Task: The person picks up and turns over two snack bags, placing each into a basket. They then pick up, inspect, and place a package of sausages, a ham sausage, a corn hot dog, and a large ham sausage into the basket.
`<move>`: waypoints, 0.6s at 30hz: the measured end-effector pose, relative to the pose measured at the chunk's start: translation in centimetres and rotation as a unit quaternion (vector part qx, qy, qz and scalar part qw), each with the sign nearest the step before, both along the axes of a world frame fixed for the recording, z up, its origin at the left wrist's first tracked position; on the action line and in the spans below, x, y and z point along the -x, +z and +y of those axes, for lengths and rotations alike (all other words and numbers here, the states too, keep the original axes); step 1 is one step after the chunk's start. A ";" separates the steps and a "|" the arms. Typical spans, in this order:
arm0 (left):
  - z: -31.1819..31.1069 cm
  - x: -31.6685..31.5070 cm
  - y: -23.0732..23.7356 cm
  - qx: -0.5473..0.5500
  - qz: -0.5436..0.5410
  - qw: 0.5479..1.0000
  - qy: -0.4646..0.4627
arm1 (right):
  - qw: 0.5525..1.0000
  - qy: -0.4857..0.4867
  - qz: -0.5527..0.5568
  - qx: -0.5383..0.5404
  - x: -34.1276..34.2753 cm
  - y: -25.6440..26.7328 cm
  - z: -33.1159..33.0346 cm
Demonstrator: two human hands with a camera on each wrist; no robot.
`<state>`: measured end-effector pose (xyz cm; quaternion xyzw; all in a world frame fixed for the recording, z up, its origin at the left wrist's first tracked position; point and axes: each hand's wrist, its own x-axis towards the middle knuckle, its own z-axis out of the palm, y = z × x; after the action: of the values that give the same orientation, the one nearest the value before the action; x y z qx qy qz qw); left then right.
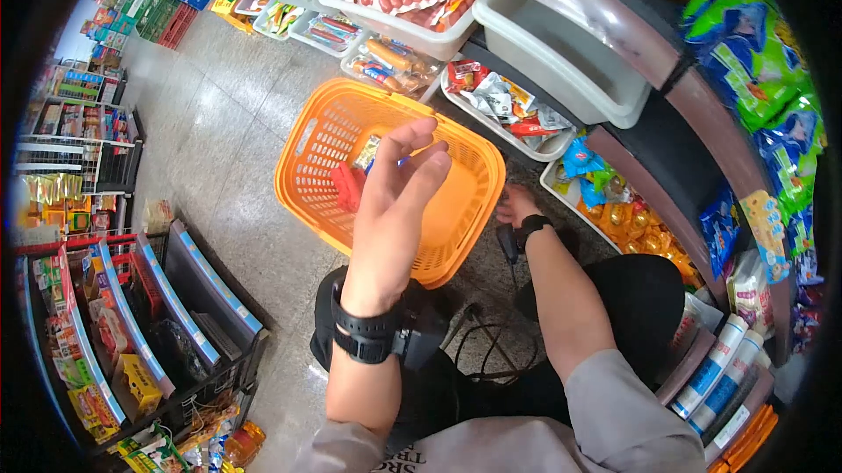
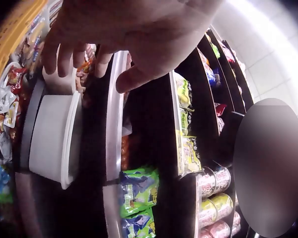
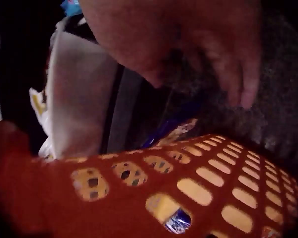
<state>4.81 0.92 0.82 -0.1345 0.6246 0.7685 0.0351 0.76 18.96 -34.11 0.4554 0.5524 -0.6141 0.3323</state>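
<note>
The orange basket (image 1: 478, 240) sits low beside the shelving, its opening facing up and its long axis running from upper left to lower right in the head view; a red packet (image 1: 348, 185) lies in its left half. Between that camera and the basket, the left hand (image 1: 396, 183) is raised with fingers pointing up the view, loosely bent, thumb apart, holding nothing. The right hand (image 1: 517, 206) reaches down past the basket's right side; its fingertips are unclear there, but the right wrist view shows slack fingers, apparently gripping nothing, and a blue-and-silver wrapper (image 3: 178, 221) behind a slot in the basket wall. Only the left wrist view shows striped cans (image 2: 214, 210) on the shelf.
</note>
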 end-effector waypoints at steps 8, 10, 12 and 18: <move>-0.9 0.3 -0.7 -0.004 -0.004 1.000 -0.011 | 0.978 -0.078 0.096 0.171 0.5 -6.6 -0.2; -0.9 0.6 -0.8 -0.002 0.006 1.000 -0.014 | 0.977 -0.112 0.106 0.146 0.6 -3.8 -0.9; -0.8 0.8 -0.8 0.009 -0.006 1.000 -0.029 | 0.976 -0.130 0.109 0.136 0.7 -2.2 -0.4; -0.3 1.0 -0.9 0.042 0.017 0.997 -0.061 | 0.965 -0.237 0.031 0.106 0.6 2.6 1.0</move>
<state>3.78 0.65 -0.12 -0.0842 0.6638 0.7403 0.0657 0.11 19.95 -31.53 0.5163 0.3705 -0.7439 0.2067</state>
